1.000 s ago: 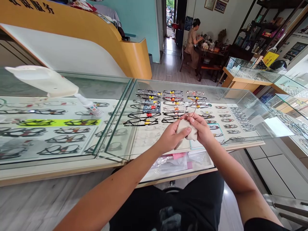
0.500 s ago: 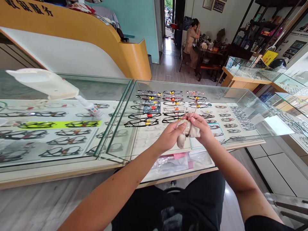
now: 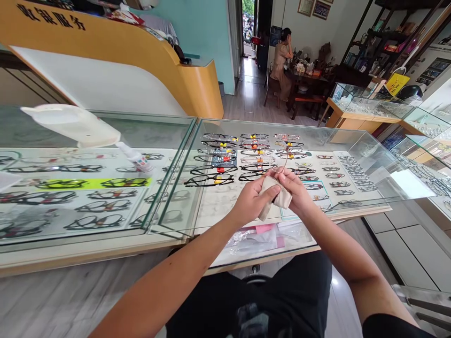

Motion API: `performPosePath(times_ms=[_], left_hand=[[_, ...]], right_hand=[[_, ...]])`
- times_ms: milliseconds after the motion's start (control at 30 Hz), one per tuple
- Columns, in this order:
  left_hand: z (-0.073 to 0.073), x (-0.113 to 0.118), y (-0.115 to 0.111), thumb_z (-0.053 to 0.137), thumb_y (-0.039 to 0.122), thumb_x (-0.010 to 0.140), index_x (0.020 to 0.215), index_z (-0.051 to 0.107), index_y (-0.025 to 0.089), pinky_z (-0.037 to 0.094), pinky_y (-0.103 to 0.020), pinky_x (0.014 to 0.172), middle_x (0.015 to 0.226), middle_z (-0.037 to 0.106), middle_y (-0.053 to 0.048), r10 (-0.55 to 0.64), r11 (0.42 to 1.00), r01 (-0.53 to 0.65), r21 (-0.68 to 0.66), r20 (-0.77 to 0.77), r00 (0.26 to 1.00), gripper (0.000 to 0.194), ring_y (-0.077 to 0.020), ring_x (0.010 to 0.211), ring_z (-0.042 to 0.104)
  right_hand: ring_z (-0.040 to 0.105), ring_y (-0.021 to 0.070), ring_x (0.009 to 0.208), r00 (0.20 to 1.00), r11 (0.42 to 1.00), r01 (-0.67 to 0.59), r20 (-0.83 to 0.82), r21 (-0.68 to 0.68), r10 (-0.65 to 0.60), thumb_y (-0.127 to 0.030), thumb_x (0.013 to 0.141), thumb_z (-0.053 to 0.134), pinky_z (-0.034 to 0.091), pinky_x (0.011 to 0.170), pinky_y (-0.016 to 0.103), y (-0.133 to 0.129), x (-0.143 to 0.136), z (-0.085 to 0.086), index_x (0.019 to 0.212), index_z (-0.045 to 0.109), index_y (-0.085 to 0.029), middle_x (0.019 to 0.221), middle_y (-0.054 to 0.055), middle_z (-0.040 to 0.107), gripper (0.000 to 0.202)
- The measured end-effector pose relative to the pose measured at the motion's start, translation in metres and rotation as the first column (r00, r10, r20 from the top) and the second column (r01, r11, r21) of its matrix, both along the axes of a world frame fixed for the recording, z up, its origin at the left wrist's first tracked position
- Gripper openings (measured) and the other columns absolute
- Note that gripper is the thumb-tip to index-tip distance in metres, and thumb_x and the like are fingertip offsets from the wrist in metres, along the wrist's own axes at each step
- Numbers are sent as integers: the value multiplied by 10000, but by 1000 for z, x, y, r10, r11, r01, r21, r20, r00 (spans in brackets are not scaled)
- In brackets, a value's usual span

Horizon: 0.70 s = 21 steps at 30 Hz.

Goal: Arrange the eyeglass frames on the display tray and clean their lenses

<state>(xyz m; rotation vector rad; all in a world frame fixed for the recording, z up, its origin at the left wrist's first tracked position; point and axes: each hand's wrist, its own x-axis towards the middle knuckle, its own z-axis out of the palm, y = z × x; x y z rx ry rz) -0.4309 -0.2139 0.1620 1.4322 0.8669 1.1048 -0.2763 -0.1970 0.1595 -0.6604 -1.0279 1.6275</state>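
My left hand (image 3: 252,199) and my right hand (image 3: 295,188) meet above the glass display counter (image 3: 338,136). Between them is a beige cleaning cloth (image 3: 278,197), pinched by both. My right hand also grips a thin-framed pair of glasses (image 3: 286,157), whose wire frame sticks up from the fingers; most of it is hidden by the cloth and the fingers. Rows of eyeglass frames (image 3: 218,159) lie under the glass just beyond my hands.
A small spray bottle (image 3: 136,157) and a white curved object (image 3: 73,124) lie on the left counter. An orange reception desk (image 3: 148,56) stands behind. A person (image 3: 282,61) sits at a far table. More glass cases (image 3: 416,122) run along the right.
The cloth has shifted between my fingers, bunched half a second ago and now folded flatter. My hands stay in the same spot. The far person has raised a hand to the head.
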Motion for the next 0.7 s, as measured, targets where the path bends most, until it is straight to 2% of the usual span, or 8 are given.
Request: performPosePath(times_ms=[100,200,333,433,567,700], left_hand=[[0,1,-2,688,867,827,726,562,203,398,-264,581,631,482,19,33,999,-34,12,21,999,684,-142,642,450],[0,1,1,611,935,828,671,482,214,355,-266,559,604,407,36,38,999,-39,11,19,999,750,-125,607,382],[1,-1,7,622,960,797,712,538,196,366,-268,577,643,472,25,-57,997,59,-46,51,997,773,-119,622,393],[2,-2,10,632,976,770,746,589,184,387,-267,582,660,522,15,-75,993,83,-90,85,994,794,-125,633,434],[2,-4,12,667,980,734,694,578,185,391,-256,572,641,539,13,-35,991,49,-122,121,992,801,-122,625,462],[-1,-6,15,718,964,700,659,595,188,411,-259,545,593,548,9,67,987,-41,-153,171,983,786,-127,586,495]], right_hand=[[673,177,909,1000,1000,-21,-12,-13,21,-537,696,981,568,852,313,-3,-1,1,848,684,-253,1065,19,755,438],[656,163,852,1000,1000,-20,-10,-16,20,-520,680,996,554,805,289,-2,1,2,865,710,-258,982,2,745,430],[633,161,825,1000,1000,6,17,7,-6,-526,709,979,540,778,291,3,7,3,839,712,-254,990,5,733,403],[646,173,873,1000,999,21,15,35,-22,-530,719,970,544,825,301,7,10,5,800,710,-243,1021,17,734,396],[660,205,938,999,999,26,42,45,-28,-568,683,977,552,865,320,7,12,9,767,704,-237,1024,34,742,437],[665,229,966,994,997,10,110,75,-18,-613,717,935,545,825,336,6,14,10,738,676,-231,1148,62,755,462]])
